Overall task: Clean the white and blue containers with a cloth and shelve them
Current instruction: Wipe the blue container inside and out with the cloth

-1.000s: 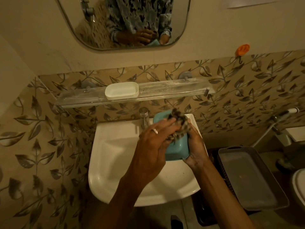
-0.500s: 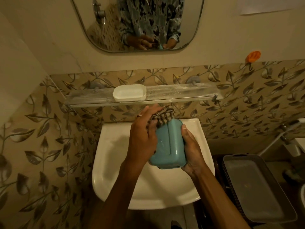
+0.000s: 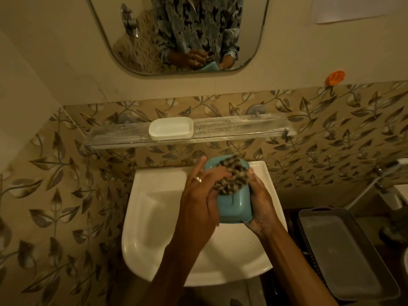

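**Mid-wipe over the sink (image 3: 154,219)**

Left hand (image 3: 198,195) bunches the checked cloth (image 3: 231,177) against the blue container (image 3: 235,206) — right hand (image 3: 260,204) grips its side, fingers curled. The white container (image 3: 171,131) sits on the glass shelf (image 3: 242,129) — well apart.

right hand (image 3: 261,206) fingers hidden beneath blue container (image 3: 235,208), grey tray (image 3: 344,257) cut by edge

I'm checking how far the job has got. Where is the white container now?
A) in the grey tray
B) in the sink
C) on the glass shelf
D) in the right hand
C: the white container sits on the glass shelf; the right hand holds only the blue container, the left hand the checked cloth.
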`<state>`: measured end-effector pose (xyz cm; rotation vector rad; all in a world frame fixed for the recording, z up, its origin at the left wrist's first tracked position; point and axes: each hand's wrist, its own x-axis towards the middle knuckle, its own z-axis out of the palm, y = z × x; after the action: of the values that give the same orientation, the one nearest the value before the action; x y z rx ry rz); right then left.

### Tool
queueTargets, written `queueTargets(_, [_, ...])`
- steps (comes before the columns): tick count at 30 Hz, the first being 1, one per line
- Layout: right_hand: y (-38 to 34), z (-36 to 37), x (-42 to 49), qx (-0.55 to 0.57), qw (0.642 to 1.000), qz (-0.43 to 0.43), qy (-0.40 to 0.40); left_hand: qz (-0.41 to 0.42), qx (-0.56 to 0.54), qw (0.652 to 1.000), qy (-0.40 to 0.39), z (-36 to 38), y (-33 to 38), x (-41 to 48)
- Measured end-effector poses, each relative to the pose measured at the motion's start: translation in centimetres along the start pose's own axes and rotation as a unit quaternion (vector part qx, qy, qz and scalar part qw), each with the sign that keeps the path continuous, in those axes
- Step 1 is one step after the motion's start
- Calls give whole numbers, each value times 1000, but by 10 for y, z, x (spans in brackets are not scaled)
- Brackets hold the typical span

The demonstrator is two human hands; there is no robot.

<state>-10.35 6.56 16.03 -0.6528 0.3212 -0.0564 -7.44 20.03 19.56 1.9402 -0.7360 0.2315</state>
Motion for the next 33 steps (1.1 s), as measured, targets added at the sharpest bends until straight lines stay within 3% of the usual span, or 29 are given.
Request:
queueTargets(6, [-5, -4, -1, -28, 999, -15, 18, -59, -33, 998, 3, 0, -7, 13])
queueTargets(10, [-14, -8, -2, -5, 999, -37, 30, -3, -43, 999, -13, 8, 3, -36])
queueTargets(15, [-9, -6, -2, -43, 997, -58, 32, 55, 37, 998, -6, 24, 17, -50])
queueTargets(20, [-1, 3, 1, -114, 990, -64, 51, 0, 97, 995, -12, 29, 24, -6])
queueTargets(24, [0, 4, 4, -145, 983, -83, 77, -50, 81, 995, -9, 30, 24, 25])
queueTargets(30, [-23, -2, 0, -51, 993, -87, 59, 61, 139, 987, -54, 46, 16, -28])
queueTargets(33, [-18, -4, -1, -53, 991, -112, 52, 54, 126, 990, -25, 49, 7, -51])
